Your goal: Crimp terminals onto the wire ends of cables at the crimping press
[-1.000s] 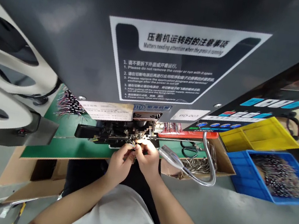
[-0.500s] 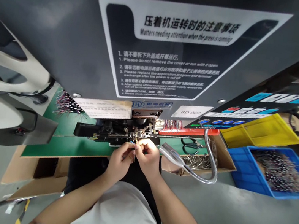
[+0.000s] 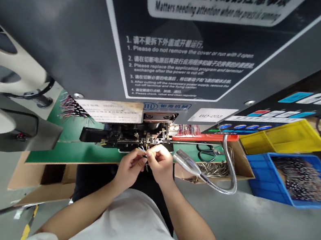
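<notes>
My left hand (image 3: 131, 167) and my right hand (image 3: 159, 162) meet at the front edge of the green work table (image 3: 80, 152). Both are closed in a pinch on thin coloured wires (image 3: 147, 149), whose ends fan out above the fingertips. Blue, white and yellow strands show; the rest is covered by the fingers. Just beyond the fingertips is the crimping press's metal tooling (image 3: 154, 135). The press's grey housing (image 3: 54, 35), with its warning label, hangs over it.
A flexible lamp neck (image 3: 191, 167) curves right of my hands. Behind it lie scissors (image 3: 207, 153), a red tray (image 3: 207, 138) and a cardboard box (image 3: 243, 167). A blue bin (image 3: 264, 183) of wires stands at right. One wire bundle (image 3: 71, 107) lies at left.
My view has tilted down a little, so the press label sits higher. Both hands stay together on the wires; the wire ends now show more clearly spread above the fingertips.
</notes>
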`<act>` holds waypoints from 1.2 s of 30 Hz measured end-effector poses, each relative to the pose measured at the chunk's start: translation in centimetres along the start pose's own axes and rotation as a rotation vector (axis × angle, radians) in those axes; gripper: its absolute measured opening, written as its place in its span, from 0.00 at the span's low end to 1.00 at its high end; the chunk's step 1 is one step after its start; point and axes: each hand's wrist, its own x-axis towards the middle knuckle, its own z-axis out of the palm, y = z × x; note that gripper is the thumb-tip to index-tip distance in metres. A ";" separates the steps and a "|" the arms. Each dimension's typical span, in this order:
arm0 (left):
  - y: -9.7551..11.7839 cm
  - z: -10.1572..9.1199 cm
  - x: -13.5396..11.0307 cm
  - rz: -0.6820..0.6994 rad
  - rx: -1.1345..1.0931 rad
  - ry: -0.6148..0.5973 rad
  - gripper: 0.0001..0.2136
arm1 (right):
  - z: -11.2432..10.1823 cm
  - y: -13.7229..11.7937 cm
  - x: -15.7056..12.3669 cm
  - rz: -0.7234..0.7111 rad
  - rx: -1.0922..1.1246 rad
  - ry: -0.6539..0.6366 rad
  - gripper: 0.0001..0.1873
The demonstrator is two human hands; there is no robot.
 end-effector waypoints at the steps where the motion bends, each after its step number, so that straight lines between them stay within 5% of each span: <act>1: -0.1 0.0 0.1 -0.005 -0.023 -0.002 0.11 | 0.0 0.0 0.0 0.012 0.025 -0.008 0.15; 10: 0.0 -0.2 0.3 0.026 -0.033 -0.006 0.11 | -0.2 0.3 -0.1 0.051 0.088 -0.064 0.19; 17: -0.3 -0.4 0.4 0.065 0.066 -0.003 0.07 | 0.0 0.4 0.1 -0.041 -0.104 0.035 0.08; 23: -0.1 -0.8 0.5 0.040 0.113 -0.058 0.07 | -0.7 0.3 0.2 -0.212 -0.203 -0.027 0.04; 36: 1.0 -0.5 0.6 -0.030 0.054 -0.055 0.09 | -0.6 0.8 -0.2 -0.126 -0.206 -0.009 0.03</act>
